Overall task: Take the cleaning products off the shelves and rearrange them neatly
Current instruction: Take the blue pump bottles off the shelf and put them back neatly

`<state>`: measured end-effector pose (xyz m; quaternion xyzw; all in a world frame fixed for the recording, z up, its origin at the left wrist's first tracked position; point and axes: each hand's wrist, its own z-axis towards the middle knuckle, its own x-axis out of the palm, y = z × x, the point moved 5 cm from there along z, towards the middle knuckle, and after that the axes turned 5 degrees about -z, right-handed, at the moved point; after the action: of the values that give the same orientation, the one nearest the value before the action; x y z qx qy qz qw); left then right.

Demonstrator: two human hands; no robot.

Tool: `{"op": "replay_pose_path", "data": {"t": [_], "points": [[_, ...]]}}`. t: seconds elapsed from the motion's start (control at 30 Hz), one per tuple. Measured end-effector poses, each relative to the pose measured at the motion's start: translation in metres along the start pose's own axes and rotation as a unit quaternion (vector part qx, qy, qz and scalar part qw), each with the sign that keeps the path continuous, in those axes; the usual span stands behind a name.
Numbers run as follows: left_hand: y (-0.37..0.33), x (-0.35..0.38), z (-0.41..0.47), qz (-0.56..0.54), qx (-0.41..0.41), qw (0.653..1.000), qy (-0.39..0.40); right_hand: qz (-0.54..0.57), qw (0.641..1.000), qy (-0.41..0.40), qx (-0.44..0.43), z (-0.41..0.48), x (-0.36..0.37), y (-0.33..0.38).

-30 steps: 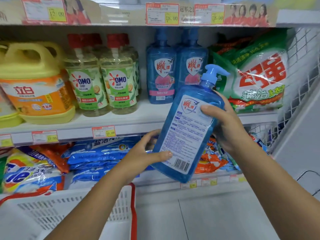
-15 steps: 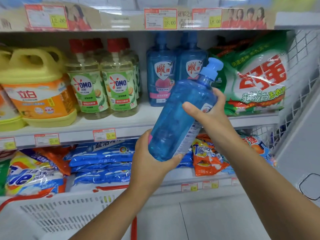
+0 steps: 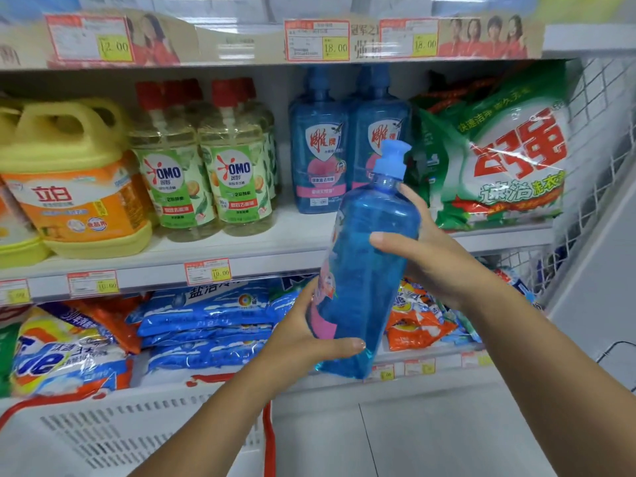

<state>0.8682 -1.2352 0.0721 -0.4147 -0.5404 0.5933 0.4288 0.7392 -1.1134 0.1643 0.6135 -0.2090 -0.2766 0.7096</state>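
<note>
The blue pump bottle (image 3: 364, 270) was off the shelf and in the air in front of the middle shelf (image 3: 241, 249), tilted with its pump cap up and to the right and its narrow side towards the camera. Both hands had hold of it: the left hand (image 3: 309, 339) gripped it low down, thumb curled across the front near the base, and the right hand (image 3: 437, 263) wrapped round the upper body, thumb laid across the front. Just behind it two matching blue bottles (image 3: 320, 149) stood upright side by side on that shelf, labels forward. To their left stood the OMO bottles (image 3: 203, 173) in rows and a yellow jug (image 3: 69, 187); to their right a green-and-white detergent bag (image 3: 509, 160) leaned against the wire end panel. On the lower shelf lay blue bags (image 3: 206, 315) in a stack and orange bags (image 3: 416, 321) behind the held bottle. A white basket (image 3: 120, 435) with a red rim sat below the left arm; whether it held anything could not be told. By my reading the work was at an early stage: one product was in hand, nearly everything else stood untouched, and the neat resetting was not yet done.
</note>
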Motion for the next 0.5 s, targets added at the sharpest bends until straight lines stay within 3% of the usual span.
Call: {"op": "replay_pose_path", "data": {"t": [0.1,0.2,0.3,0.37,0.5], "points": [[-0.008,0.002,-0.002,0.087,0.087,0.980,-0.154,-0.072,0.996,-0.048,0.004,-0.004,-0.002,0.014],[-0.011,0.006,-0.005,0.183,0.096,0.949,-0.239,-0.090,0.990,-0.107,-0.032,-0.005,-0.002,0.019],[-0.014,0.010,-0.004,0.241,0.092,0.941,-0.221,-0.053,0.988,-0.137,-0.045,-0.004,-0.006,0.013],[-0.016,0.001,0.003,0.227,0.056,0.957,-0.170,-0.001,0.989,-0.140,-0.040,-0.004,-0.016,0.008],[-0.006,-0.025,0.013,0.011,-0.051,0.998,-0.031,0.054,0.996,-0.068,-0.023,-0.003,-0.026,-0.005]]}}
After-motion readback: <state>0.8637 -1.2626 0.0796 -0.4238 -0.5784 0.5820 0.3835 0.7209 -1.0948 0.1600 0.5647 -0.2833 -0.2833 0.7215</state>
